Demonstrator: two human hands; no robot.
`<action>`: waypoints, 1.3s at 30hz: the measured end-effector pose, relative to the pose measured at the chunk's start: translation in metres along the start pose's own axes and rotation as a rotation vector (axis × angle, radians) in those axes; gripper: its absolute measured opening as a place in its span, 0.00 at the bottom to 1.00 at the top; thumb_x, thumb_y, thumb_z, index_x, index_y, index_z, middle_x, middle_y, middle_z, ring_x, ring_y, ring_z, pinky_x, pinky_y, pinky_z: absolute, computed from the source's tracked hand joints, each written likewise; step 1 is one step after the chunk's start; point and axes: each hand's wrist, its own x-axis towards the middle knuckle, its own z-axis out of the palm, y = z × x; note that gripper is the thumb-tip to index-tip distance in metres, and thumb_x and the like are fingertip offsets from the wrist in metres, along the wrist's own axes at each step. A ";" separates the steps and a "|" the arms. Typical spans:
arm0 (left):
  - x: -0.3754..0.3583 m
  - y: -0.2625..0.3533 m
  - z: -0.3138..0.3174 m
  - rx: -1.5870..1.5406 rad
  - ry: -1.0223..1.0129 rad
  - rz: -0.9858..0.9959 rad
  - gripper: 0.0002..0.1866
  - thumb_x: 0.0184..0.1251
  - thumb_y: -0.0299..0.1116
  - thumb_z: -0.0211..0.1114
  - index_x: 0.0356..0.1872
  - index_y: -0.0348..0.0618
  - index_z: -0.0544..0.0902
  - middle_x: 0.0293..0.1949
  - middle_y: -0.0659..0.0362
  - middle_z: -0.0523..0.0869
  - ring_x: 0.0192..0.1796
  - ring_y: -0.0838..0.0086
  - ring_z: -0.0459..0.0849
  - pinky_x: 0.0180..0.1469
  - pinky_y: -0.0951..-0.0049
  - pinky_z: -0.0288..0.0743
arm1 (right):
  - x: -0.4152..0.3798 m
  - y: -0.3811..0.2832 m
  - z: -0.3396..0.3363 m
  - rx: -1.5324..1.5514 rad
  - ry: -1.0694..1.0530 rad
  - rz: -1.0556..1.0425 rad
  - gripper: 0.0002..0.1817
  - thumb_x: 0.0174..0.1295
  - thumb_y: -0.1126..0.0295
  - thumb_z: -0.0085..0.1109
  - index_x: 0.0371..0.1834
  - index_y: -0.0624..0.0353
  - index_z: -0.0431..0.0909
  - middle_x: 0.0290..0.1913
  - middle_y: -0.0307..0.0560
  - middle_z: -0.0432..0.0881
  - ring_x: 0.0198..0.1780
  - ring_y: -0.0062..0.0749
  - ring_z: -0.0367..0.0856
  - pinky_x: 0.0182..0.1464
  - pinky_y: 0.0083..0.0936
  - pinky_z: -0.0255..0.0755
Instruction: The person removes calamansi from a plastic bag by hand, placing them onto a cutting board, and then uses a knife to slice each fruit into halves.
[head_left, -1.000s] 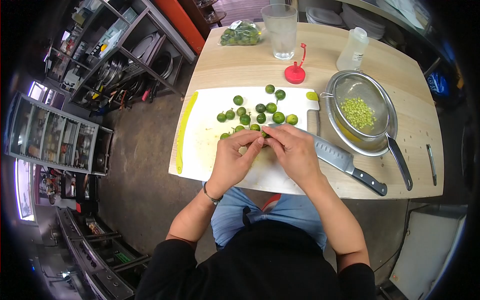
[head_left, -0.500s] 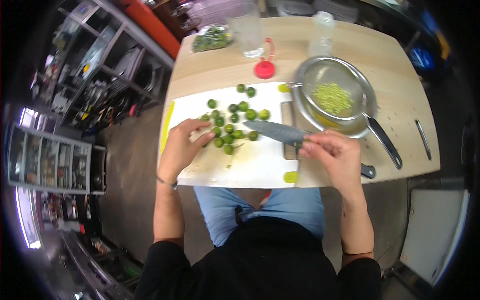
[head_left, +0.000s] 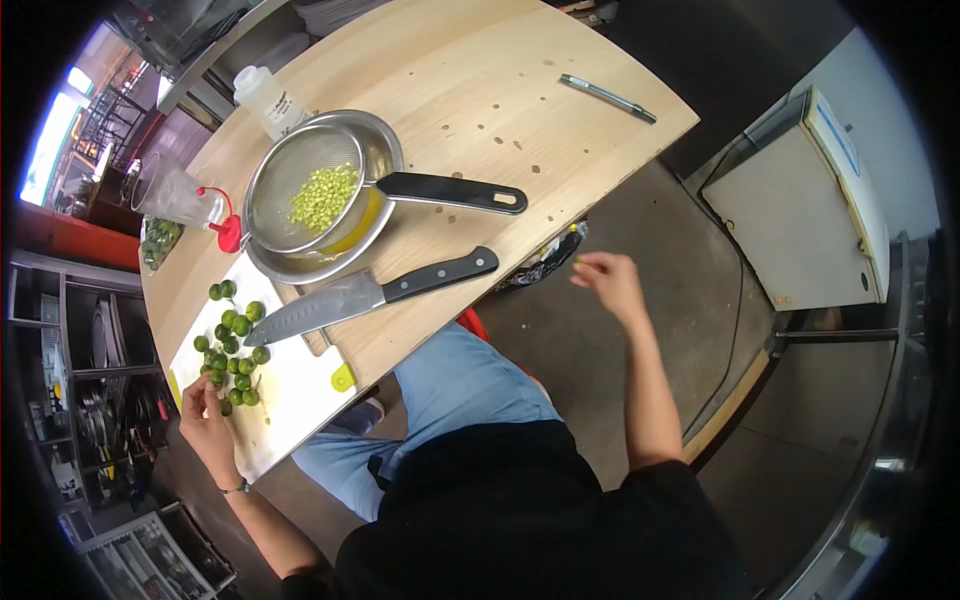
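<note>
My left hand (head_left: 208, 430) is at the edge of the white cutting board (head_left: 298, 405), its fingertips drawn together on a small green lime (head_left: 216, 378). Several more limes (head_left: 241, 325) lie loose just beyond it. My right hand (head_left: 612, 285) hangs past the table's edge over the floor, fingers pinched, with a tiny yellowish-green bit at the tips too small to name. Untouched, a kitchen knife (head_left: 372, 294) lies with its blade tip by the limes and its black handle over the table.
A sieve (head_left: 262, 190) holding pale green bits rests on a metal bowl (head_left: 391, 143) with yellow liquid. Nearby stand a squeeze bottle (head_left: 268, 105), a clear jug (head_left: 170, 190) and a red cap (head_left: 229, 234). A pen (head_left: 607, 98) lies far right. A black bag (head_left: 545, 265) shows below the table edge.
My view has turned to the right. My right hand has moved from above the knife handle out past the table edge. My left hand has stayed at the limes.
</note>
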 end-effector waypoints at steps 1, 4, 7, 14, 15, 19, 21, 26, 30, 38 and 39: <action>0.004 -0.008 0.000 0.004 0.003 0.004 0.08 0.75 0.28 0.61 0.45 0.34 0.82 0.39 0.58 0.87 0.37 0.77 0.82 0.41 0.78 0.73 | 0.021 0.017 0.017 -0.003 0.024 0.013 0.08 0.62 0.77 0.65 0.40 0.72 0.85 0.31 0.54 0.88 0.31 0.26 0.88 0.35 0.22 0.81; 0.012 -0.030 -0.010 -0.203 0.073 0.080 0.08 0.78 0.30 0.56 0.45 0.33 0.75 0.44 0.52 0.85 0.44 0.71 0.88 0.46 0.77 0.78 | 0.100 0.076 0.065 -0.320 -0.019 -0.144 0.13 0.64 0.68 0.60 0.44 0.65 0.86 0.41 0.57 0.88 0.43 0.44 0.88 0.50 0.31 0.80; 0.005 -0.015 -0.012 -0.383 0.166 0.052 0.07 0.78 0.29 0.57 0.45 0.34 0.75 0.44 0.53 0.85 0.46 0.70 0.88 0.48 0.74 0.81 | 0.135 0.109 0.103 -0.686 0.126 -0.510 0.22 0.65 0.60 0.56 0.59 0.58 0.80 0.61 0.55 0.81 0.64 0.54 0.75 0.66 0.37 0.68; -0.031 0.038 0.002 -0.498 0.131 -0.152 0.07 0.70 0.22 0.62 0.46 0.35 0.80 0.49 0.53 0.84 0.44 0.73 0.85 0.48 0.75 0.80 | 0.168 0.149 0.120 -0.535 0.124 -0.427 0.22 0.64 0.62 0.58 0.57 0.63 0.78 0.60 0.57 0.80 0.62 0.47 0.77 0.64 0.39 0.68; -0.035 0.040 0.007 -0.546 0.116 -0.161 0.07 0.68 0.20 0.62 0.46 0.35 0.81 0.52 0.53 0.83 0.44 0.74 0.85 0.49 0.76 0.79 | 0.169 0.155 0.118 -0.535 0.130 -0.420 0.21 0.63 0.63 0.59 0.56 0.64 0.79 0.59 0.57 0.81 0.61 0.47 0.78 0.64 0.40 0.68; -0.047 0.057 0.029 -0.627 0.024 0.026 0.12 0.63 0.13 0.62 0.45 0.36 0.80 0.56 0.50 0.82 0.55 0.72 0.82 0.55 0.75 0.79 | 0.161 0.178 0.075 -0.448 0.197 -0.363 0.19 0.62 0.65 0.60 0.52 0.66 0.81 0.55 0.57 0.84 0.58 0.46 0.80 0.61 0.40 0.71; -0.054 0.076 0.037 -0.622 -0.013 0.011 0.10 0.63 0.14 0.65 0.44 0.34 0.82 0.53 0.50 0.84 0.52 0.74 0.84 0.53 0.77 0.79 | 0.124 0.116 0.045 -0.242 0.267 -0.187 0.13 0.63 0.71 0.60 0.46 0.69 0.83 0.45 0.51 0.88 0.46 0.37 0.85 0.51 0.31 0.76; -0.058 0.112 0.055 -0.409 -0.052 0.249 0.10 0.59 0.20 0.72 0.42 0.38 0.85 0.46 0.53 0.87 0.41 0.72 0.88 0.41 0.76 0.82 | 0.051 0.052 -0.025 0.648 0.433 -0.167 0.15 0.70 0.73 0.59 0.57 0.66 0.76 0.41 0.44 0.83 0.38 0.24 0.80 0.42 0.18 0.76; -0.058 0.137 0.080 -0.428 -0.188 0.393 0.11 0.55 0.22 0.74 0.41 0.42 0.88 0.47 0.53 0.85 0.44 0.68 0.87 0.44 0.74 0.83 | -0.039 -0.071 -0.007 0.459 0.017 -0.395 0.10 0.72 0.69 0.58 0.49 0.64 0.78 0.35 0.42 0.79 0.27 0.17 0.73 0.29 0.13 0.68; -0.057 0.192 0.141 -0.329 -0.255 0.766 0.20 0.59 0.28 0.71 0.54 0.39 0.81 0.49 0.55 0.81 0.47 0.64 0.85 0.49 0.67 0.82 | -0.083 -0.140 0.100 0.111 -0.491 -0.625 0.17 0.70 0.58 0.61 0.35 0.64 0.77 0.22 0.35 0.72 0.23 0.13 0.67 0.24 0.15 0.60; -0.059 0.193 0.146 -0.317 -0.249 0.756 0.20 0.59 0.28 0.71 0.54 0.39 0.81 0.49 0.55 0.81 0.47 0.64 0.85 0.49 0.67 0.82 | -0.084 -0.137 0.098 0.174 -0.471 -0.552 0.17 0.72 0.59 0.58 0.34 0.64 0.76 0.22 0.35 0.73 0.22 0.12 0.67 0.23 0.15 0.59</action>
